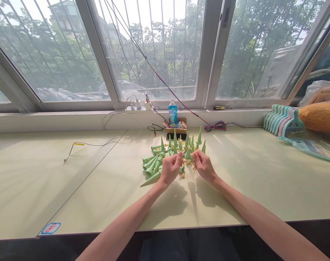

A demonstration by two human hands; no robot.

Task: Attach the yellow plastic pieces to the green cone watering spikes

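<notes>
My left hand is closed in a pinch just above the table, thumb on top. Facing it, my right hand is also closed, its fingertips near a small tan piece. What either hand pinches is too small or hidden to make out. Between the hands shows a green cone, point up; whether it is held or stands behind them I cannot tell. Behind and to the left lies a pile of green cone-shaped parts, some upright, others on their sides. A small tan piece lies below my left hand.
A blue bottle and small cardboard box stand behind the pile, with a dark flat object before them. Coiled cables lie by the sill. Pastel plastic pieces stand at right; a thin wire lies left.
</notes>
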